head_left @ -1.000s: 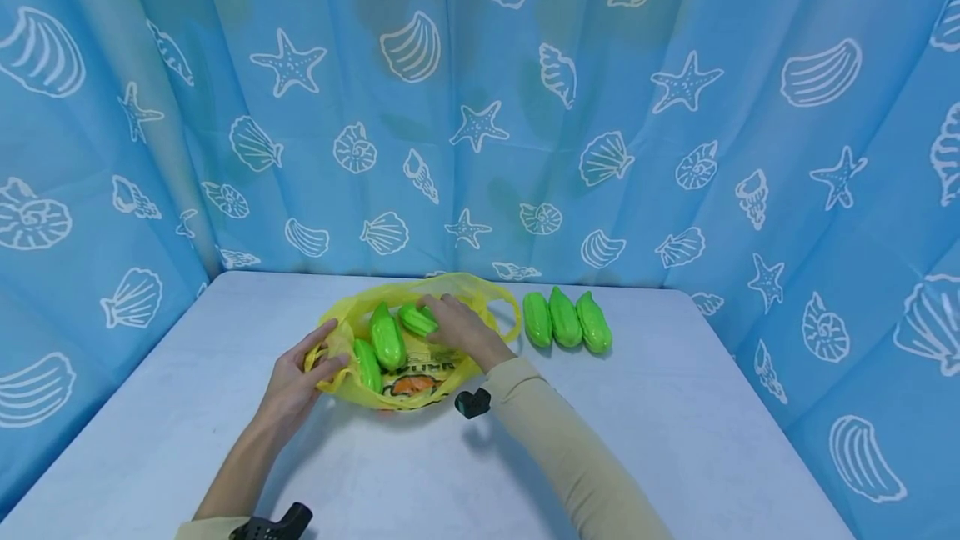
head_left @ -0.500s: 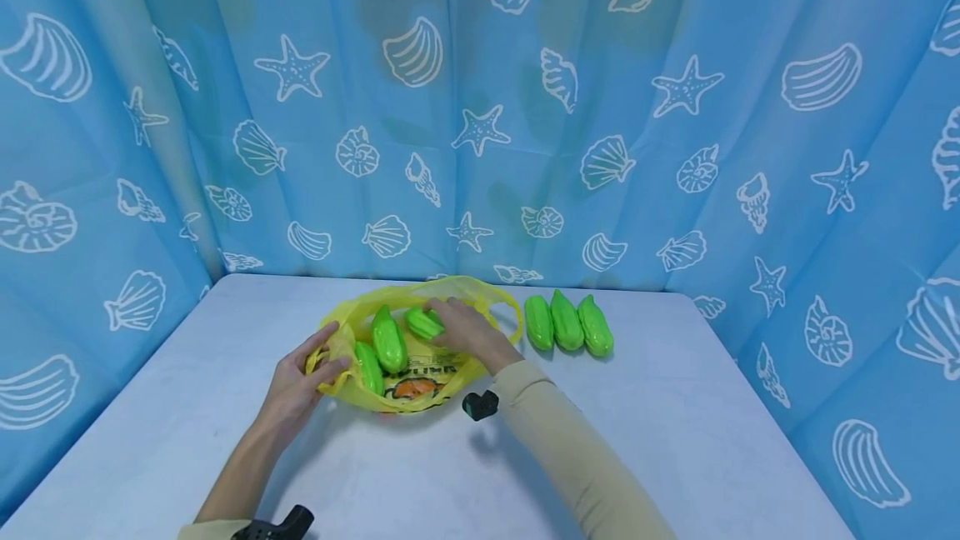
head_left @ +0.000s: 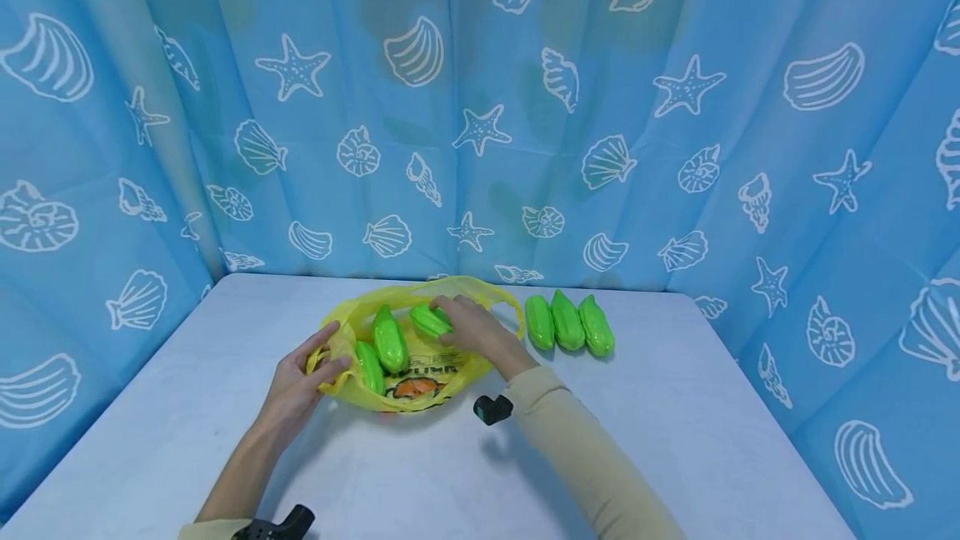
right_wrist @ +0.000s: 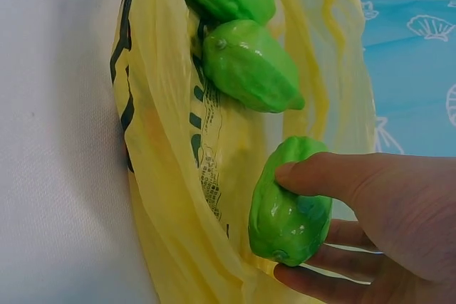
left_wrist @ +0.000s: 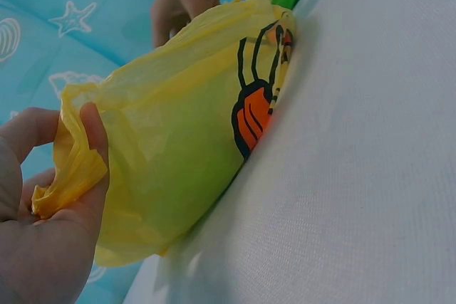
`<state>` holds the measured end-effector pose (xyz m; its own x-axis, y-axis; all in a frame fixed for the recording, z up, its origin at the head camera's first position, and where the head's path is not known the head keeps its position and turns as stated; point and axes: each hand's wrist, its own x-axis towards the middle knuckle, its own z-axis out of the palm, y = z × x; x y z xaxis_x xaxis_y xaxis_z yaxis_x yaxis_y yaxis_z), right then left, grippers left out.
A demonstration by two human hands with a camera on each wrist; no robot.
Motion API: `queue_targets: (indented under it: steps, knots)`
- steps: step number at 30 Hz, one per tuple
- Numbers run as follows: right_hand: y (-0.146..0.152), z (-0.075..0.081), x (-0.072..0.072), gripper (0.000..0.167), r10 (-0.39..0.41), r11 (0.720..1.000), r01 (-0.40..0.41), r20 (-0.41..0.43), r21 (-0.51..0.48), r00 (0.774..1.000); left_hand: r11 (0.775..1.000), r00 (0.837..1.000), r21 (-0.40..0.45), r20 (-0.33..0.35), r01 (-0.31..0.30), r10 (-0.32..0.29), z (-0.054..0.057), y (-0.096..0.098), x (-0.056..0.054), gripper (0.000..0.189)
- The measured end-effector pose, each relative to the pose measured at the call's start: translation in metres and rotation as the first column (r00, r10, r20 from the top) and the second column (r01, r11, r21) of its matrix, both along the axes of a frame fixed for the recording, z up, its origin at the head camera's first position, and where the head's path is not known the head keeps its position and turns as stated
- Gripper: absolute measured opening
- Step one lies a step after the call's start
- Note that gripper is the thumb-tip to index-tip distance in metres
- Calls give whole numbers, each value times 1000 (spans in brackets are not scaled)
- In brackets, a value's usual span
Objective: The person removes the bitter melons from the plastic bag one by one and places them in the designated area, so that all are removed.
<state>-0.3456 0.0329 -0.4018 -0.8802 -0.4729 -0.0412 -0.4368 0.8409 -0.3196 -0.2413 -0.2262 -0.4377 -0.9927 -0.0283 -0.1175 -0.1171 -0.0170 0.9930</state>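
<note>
A yellow plastic bag (head_left: 468, 373) with a printed orange picture lies on its side, its mouth wide. My left hand (head_left: 294, 386) pinches the left edge of the mouth between thumb and fingers. Inside the mouth, my right hand (head_left: 476, 333) grips a glossy green ridged gourd (right_wrist: 288, 222), thumb on top and fingers beneath. Two similar gourds rest in the bag to its left: one more upright gourd (head_left: 390, 342) and one lower gourd (head_left: 371, 369), partly hidden by the plastic.
Right of the bag, three more green gourds stand side by side on the white table (head_left: 675, 440): a left one (head_left: 538, 323), a middle one (head_left: 567, 325) and a right one (head_left: 596, 327). A blue shell-patterned curtain (head_left: 480, 182) hangs behind the table's far edge.
My right hand has shifted a little to the right inside the bag, with the gourd in its grip, away from the other two gourds. My left hand keeps its hold on the bag.
</note>
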Motion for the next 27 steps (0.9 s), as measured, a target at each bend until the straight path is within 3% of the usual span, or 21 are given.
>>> queue_targets:
  steps: [14,23,27]
  knots:
    - [11,12,3,58,18,998,-19,-22,-62,1000,1000,1000,2,-2,-1,1,-1,0,-1,78]
    - [22,20,19,58,23,994,-27,-42,-104,999,1000,1000,-18,10,-14,15,1,0,-1,75]
    - [28,22,26,59,12,991,-23,-89,-130,996,1000,1000,-9,15,-18,18,1,0,0,75]
